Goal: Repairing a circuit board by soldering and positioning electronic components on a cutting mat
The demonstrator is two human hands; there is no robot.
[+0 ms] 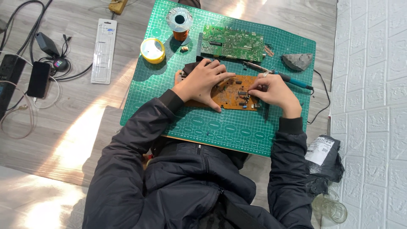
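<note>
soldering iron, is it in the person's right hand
No, the soldering iron lies on the green mat behind the right hand, whose fingers pinch at the orange circuit board.

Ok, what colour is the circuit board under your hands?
Orange-brown circuit board, clearest in the head view; the left hand lies flat on it.

Bright daylight, sun patches across floor (85, 140), soft shadows, sharp focus throughout

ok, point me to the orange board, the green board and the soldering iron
orange board (231, 95), head view, bare middle between the hands
green board (232, 43), head view, centre of its face
soldering iron (292, 79), head view, blue handle
</note>
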